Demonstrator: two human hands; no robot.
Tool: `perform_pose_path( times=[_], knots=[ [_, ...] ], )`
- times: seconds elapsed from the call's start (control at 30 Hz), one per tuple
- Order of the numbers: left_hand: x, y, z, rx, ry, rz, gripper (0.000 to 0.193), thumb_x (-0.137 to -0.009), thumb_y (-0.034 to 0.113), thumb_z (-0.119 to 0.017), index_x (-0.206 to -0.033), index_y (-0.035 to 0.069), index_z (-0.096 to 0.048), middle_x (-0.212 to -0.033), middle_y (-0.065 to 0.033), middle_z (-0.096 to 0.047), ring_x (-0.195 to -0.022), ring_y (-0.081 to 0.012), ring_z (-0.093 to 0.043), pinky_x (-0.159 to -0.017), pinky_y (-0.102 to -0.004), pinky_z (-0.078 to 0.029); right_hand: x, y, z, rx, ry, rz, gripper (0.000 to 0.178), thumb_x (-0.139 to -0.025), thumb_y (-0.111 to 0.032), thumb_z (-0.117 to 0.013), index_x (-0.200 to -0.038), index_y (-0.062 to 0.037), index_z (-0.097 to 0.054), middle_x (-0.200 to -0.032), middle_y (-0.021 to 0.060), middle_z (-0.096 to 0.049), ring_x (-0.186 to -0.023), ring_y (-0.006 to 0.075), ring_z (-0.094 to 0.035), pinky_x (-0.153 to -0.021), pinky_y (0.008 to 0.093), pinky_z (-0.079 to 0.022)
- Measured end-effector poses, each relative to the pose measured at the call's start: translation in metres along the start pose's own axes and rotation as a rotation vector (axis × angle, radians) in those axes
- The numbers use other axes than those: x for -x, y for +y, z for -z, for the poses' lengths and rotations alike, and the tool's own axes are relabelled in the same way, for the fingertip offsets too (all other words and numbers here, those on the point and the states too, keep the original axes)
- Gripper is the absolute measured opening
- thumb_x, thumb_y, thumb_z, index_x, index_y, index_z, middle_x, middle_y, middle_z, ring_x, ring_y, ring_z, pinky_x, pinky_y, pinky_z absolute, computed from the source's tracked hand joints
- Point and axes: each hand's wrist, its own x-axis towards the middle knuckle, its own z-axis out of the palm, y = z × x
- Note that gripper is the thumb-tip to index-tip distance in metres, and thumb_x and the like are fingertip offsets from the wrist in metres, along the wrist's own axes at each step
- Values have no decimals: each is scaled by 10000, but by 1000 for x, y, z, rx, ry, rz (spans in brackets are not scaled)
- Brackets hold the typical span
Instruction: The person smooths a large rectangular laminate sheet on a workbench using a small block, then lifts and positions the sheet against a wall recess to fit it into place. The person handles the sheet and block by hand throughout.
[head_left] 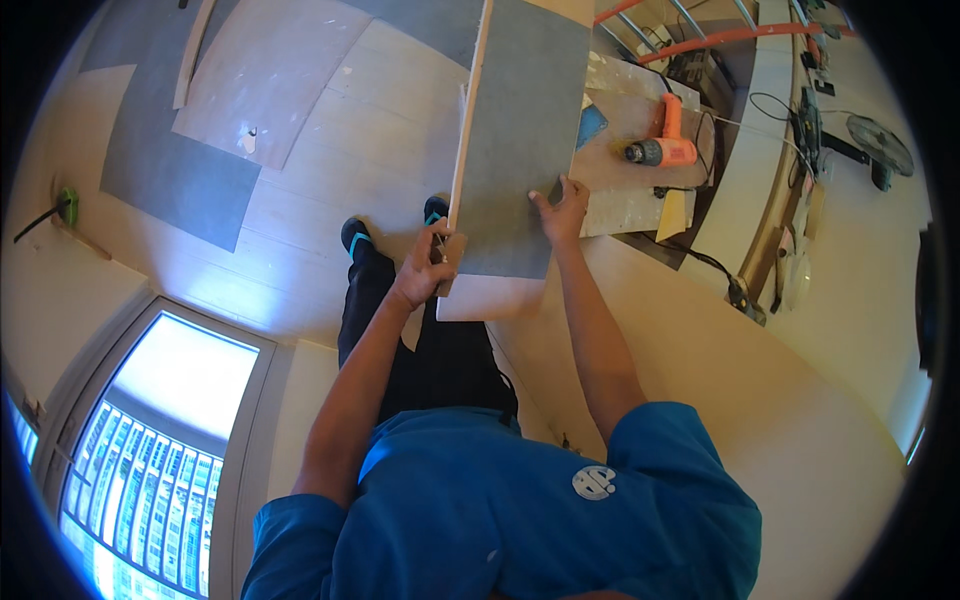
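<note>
A long grey board [515, 130] extends away from my body, its pale edge strip running down the left side. Below its near end a white panel [490, 300] juts out. My left hand [428, 268] is closed on a small flat brown piece [453, 262], pressed close to the board's left edge near the near corner; what the piece is made of I cannot tell. On the opposite edge my right hand [563, 212] grips the grey board, thumb on its top face and some fingers hidden beyond the edge.
To the right, an orange heat gun [665, 148] lies on a stained work surface [615, 205] beside a blue item [591, 125]. A red ladder [720, 40] stands behind it. A fan [878, 145] and cables are farther right. Grey sheets [185, 180] cover part of the floor.
</note>
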Motion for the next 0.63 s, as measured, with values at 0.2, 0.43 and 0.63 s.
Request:
perform_pose_path(
  times=[0.2, 0.43, 0.63],
  knots=[
    [18, -7, -23, -177, 201, -21, 747, -708, 124, -753, -1405, 71, -489, -1261, -120, -577, -986, -226, -571, -917, -356, -491, 10, -30, -9, -168, 1, -167, 846, -748, -277, -940, -1441, 10, -550, -1418, 229, -462, -1307, 414, -496, -1116, 486, -435],
    [13, -2, -29, -59, 209, 65, 755, -707, 99, -737, -1418, 78, -484, -1344, -129, -549, -1138, -270, -575, -1020, -379, -475, -5, -46, 2, -7, -39, -25, 813, -804, -290, -877, -1484, -26, -519, -1517, 237, -407, -1388, 430, -453, -1145, 524, -404],
    [-2, 0, -32, -112, 236, -16, 776, -711, 77, -715, -1445, 113, -466, -1632, -186, -406, -1419, -307, -469, -1179, -378, -378, -78, -89, -18, 28, -56, 340, 825, -867, -358, -800, -1570, -103, -451, -1730, 183, -196, -1576, 419, -236, -1242, 600, -223]
  ],
)
